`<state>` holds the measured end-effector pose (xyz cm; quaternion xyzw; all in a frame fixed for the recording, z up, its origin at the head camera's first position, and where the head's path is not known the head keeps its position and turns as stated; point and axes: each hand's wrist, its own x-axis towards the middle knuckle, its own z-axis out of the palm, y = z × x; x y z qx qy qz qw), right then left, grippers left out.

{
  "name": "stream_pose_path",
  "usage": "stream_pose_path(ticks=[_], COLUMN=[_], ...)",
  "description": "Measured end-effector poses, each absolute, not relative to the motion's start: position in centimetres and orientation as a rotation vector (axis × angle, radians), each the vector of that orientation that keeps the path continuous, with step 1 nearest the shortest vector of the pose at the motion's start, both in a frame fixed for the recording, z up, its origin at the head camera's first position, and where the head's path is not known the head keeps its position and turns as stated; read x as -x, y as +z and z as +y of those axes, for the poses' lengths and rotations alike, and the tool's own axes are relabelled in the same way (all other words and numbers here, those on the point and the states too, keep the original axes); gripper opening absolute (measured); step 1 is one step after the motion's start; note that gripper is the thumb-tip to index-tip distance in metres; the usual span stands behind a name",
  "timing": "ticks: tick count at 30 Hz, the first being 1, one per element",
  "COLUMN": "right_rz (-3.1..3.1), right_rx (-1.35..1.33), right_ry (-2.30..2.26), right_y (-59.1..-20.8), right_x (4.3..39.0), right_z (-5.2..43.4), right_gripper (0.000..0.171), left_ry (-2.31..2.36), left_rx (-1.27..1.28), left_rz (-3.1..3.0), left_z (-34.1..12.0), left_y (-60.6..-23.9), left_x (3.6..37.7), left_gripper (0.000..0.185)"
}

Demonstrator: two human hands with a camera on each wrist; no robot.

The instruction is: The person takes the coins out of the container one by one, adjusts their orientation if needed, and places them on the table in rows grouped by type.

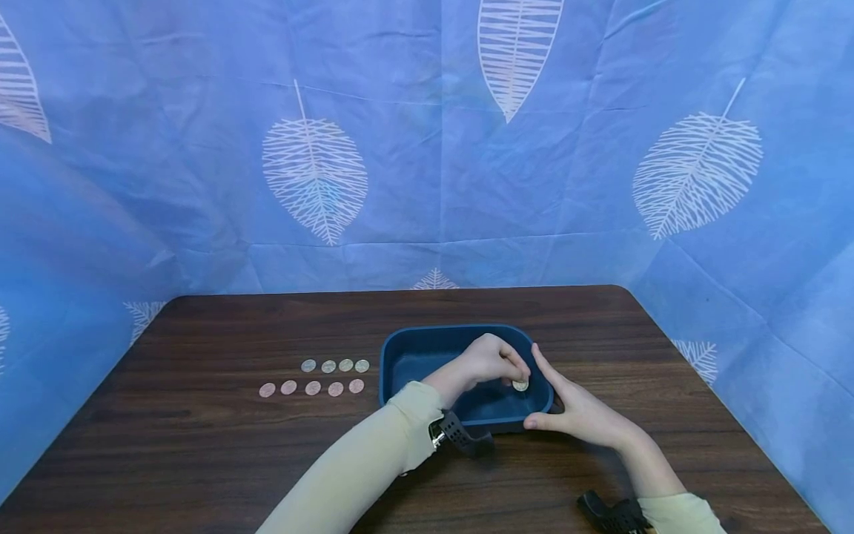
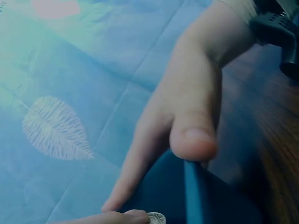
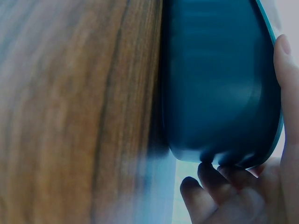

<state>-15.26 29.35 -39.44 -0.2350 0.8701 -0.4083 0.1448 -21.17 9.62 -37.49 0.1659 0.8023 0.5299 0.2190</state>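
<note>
Readable text: none anywhere.
Coins (image 1: 312,387): faces too small to make out.
Tray (image 1: 400,348): plain, no label.

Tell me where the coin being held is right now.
In the head view, the coin is pinched by the left hand over the right end of the blue tray, with the right hand steadying the tray's right side.

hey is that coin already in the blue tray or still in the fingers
Still in the fingers. The left hand pinches the coin over the blue tray, by its right rim. Whether it touches the tray floor, I cannot tell.
</note>
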Motion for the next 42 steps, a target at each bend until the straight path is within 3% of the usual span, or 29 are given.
stream_pose_path(ticks=[20,42], right_rz=[2.548,2.567], right_rx=[0.659,0.654], right_ry=[-1.145,-1.135], right_y=[-39.5,-39.6], right_x=[15.1,15.1], right_z=[29.0,29.1], right_gripper=[0.101,0.103], left_ry=[1.787,1.81], left_rx=[-0.459,-0.464], left_rz=[1.939,2.019], left_z=[7.7,0.4], left_y=[-35.7,-35.2], left_x=[21.6,22.1], left_gripper=[0.015,0.022])
